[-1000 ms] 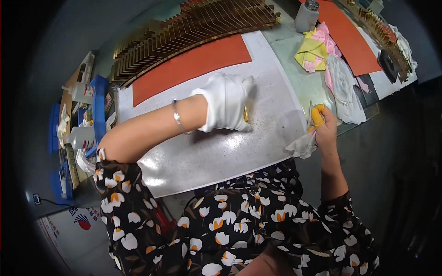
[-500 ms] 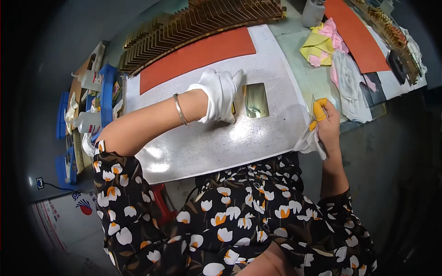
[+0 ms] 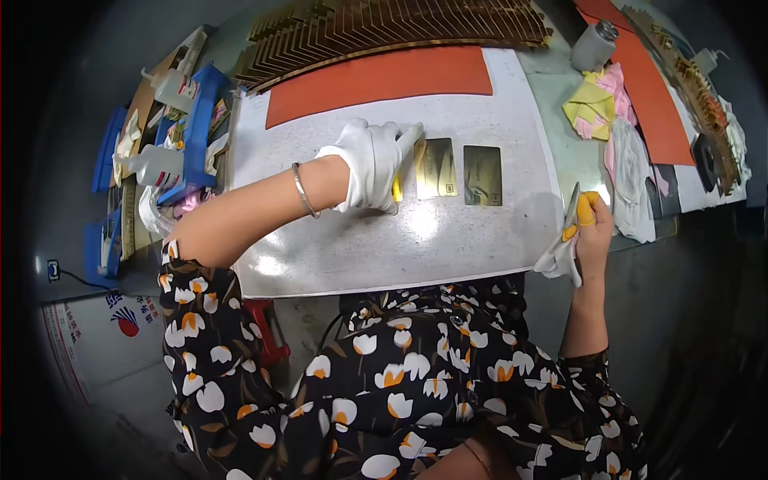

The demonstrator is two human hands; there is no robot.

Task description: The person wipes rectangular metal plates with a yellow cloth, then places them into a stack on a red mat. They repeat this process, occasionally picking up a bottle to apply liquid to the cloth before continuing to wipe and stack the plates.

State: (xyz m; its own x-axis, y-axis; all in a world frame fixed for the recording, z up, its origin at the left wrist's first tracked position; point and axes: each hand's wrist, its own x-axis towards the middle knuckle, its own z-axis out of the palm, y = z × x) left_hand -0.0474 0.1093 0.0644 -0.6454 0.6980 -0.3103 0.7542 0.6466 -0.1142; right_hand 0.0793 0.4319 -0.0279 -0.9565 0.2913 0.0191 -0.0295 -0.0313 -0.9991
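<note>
In a white glove, my left hand (image 3: 364,164) is over the white-topped table, index finger stretched up and thumb below. A gold card (image 3: 398,187) shows only as a sliver between them; the glove hides the rest. Just right of the glove lies a shiny gold card (image 3: 436,168), and beyond it a darker gold card (image 3: 482,176), both flat and apart. At the table's right edge my right hand (image 3: 590,228), with yellow finger covers, is closed round a thin pointed metal tool (image 3: 573,205); its exact kind is unclear. A white cloth (image 3: 558,261) hangs from that hand.
Beyond the cards lie an orange sheet (image 3: 384,84) and a long slotted brass rack (image 3: 392,36). On the left stand blue trays (image 3: 200,132) and white bottles (image 3: 160,166). Yellow and pink cloths (image 3: 592,104) lie right, near a grey bottle (image 3: 594,46).
My left hand has shifted left over the table, uncovering a second gold card; another card's edge now shows under the glove. My right hand still grips the tool. The view has shifted.
</note>
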